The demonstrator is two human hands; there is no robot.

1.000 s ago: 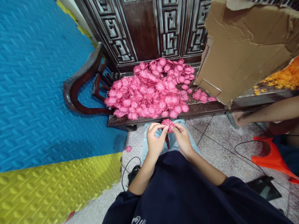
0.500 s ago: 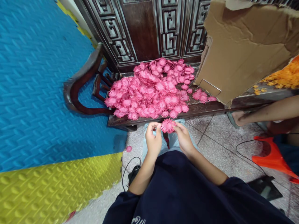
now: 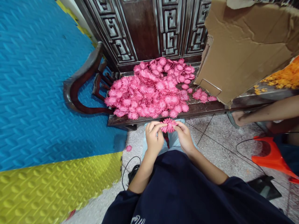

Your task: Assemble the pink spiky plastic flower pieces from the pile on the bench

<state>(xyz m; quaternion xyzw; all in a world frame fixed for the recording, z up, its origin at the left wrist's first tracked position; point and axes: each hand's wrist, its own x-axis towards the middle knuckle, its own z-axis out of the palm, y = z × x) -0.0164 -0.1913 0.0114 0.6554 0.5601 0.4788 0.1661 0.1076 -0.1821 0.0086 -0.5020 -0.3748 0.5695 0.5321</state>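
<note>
Between my two hands, just above my knees, is a pink artificial flower head (image 3: 168, 125) with layered narrow petals. My right hand (image 3: 184, 137) pinches its right edge between thumb and fingers. My left hand (image 3: 154, 137) is at its left side, the index finger stretched over the petals and the thumb below, apart from that finger. Whether the left fingers grip anything small I cannot make out. Beyond my hands, a heap of pink flower heads (image 3: 149, 91) lies on the dark wooden bench (image 3: 198, 109).
A cardboard sheet (image 3: 243, 49) leans on the bench to the right, with orange flowers (image 3: 285, 74) past it. Another person's leg (image 3: 268, 112) is at the right. The curved armrest (image 3: 72, 93) stands left. One pink flower (image 3: 128, 148) lies on the floor.
My left index finger has straightened out and moved right onto the flower's petals, while the thumb has dropped away from its edge. My right hand has barely moved.
</note>
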